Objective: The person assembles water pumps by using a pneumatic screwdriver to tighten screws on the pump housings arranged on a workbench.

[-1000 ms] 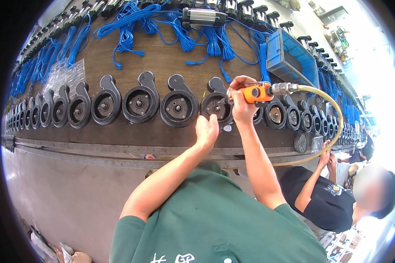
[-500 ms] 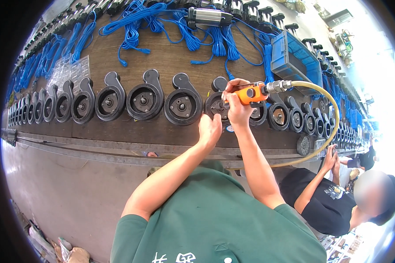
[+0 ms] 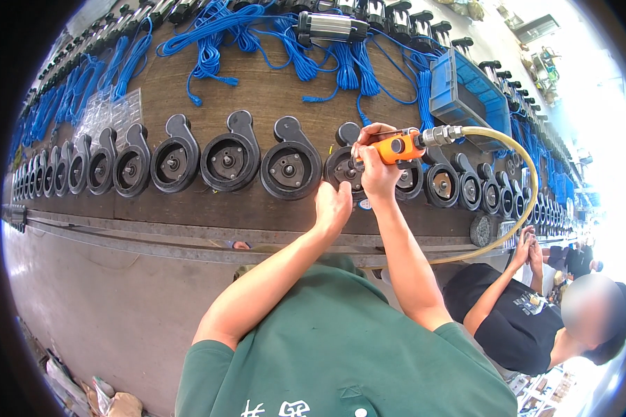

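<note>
Right hand [image 3: 377,170] is wrapped tight around an orange air tool [image 3: 395,147], fingers curled round its body, and the tool sits over a black pump casing [image 3: 346,167] near the middle of the workbench's [image 3: 271,90] front edge. A yellow hose [image 3: 518,170] runs off the tool's back end, loops out to the right and drops down past that front edge. Left hand [image 3: 332,206] is just beside the same casing on its near side, fingers loosely together and holding nothing; whether the fingertips touch the casing, I cannot tell. To the left, a long row of matching casings [image 3: 231,158] lines the front of the bench, curving away toward the left end. Along the far edge lie bundles of blue cable [image 3: 219,31], and a blue bin [image 3: 469,94] sits toward the far right corner. Down at the right, another person in a black shirt [image 3: 508,323] stands at the bench.
</note>
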{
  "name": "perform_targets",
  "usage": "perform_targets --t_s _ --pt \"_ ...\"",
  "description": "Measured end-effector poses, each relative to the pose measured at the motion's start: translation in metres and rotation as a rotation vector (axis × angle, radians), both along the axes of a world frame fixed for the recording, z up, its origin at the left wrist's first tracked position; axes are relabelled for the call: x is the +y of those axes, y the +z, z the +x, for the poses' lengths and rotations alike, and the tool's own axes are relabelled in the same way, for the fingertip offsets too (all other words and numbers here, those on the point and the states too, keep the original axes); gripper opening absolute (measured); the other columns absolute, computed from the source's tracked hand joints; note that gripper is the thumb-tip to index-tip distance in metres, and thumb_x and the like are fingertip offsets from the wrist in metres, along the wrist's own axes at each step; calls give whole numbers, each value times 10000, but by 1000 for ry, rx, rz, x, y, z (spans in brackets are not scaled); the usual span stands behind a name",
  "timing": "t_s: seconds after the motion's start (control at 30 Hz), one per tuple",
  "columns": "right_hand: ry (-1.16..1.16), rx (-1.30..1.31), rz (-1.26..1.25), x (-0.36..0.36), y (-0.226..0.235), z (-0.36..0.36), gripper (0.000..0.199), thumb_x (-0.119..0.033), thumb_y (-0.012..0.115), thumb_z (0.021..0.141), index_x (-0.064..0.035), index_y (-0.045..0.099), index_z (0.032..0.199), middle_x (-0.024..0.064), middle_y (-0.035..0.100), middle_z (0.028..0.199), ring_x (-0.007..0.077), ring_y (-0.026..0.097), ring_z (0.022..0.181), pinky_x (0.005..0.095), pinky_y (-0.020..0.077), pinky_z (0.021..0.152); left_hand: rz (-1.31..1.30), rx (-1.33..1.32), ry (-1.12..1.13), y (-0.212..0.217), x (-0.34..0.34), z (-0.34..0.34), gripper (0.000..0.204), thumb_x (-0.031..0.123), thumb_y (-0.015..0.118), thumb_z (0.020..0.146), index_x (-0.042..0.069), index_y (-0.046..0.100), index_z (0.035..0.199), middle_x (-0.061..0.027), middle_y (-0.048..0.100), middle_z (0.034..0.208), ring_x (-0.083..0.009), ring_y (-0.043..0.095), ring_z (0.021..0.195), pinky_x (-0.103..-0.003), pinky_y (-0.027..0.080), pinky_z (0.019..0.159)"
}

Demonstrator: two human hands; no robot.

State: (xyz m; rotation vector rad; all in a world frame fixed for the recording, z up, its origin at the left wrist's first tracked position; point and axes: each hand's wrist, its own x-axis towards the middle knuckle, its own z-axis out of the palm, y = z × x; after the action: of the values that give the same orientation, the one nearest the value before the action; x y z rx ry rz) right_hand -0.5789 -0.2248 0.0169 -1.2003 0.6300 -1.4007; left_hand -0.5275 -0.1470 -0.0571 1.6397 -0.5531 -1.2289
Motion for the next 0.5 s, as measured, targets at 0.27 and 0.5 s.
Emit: perform_targets --t_s 0.27,0.5 --pt "55 64 -71 -1 -11 2 250 113 639 765 -4 599 982 64 650 866 118 637 751 256 539 663 37 37 16 3 0 0 375 206 546 887 -59 611 1145 -314 686 1053 -443 671 1049 -467 514 922" --pt "101 84 -73 7 -17 10 286 134 647 746 -14 576 981 75 651 896 130 648 774 269 543 678 -1 -18 19 -5 1 -3 591 375 610 955 -186 534 1127 -278 661 1046 -272 668 976 -406 530 800"
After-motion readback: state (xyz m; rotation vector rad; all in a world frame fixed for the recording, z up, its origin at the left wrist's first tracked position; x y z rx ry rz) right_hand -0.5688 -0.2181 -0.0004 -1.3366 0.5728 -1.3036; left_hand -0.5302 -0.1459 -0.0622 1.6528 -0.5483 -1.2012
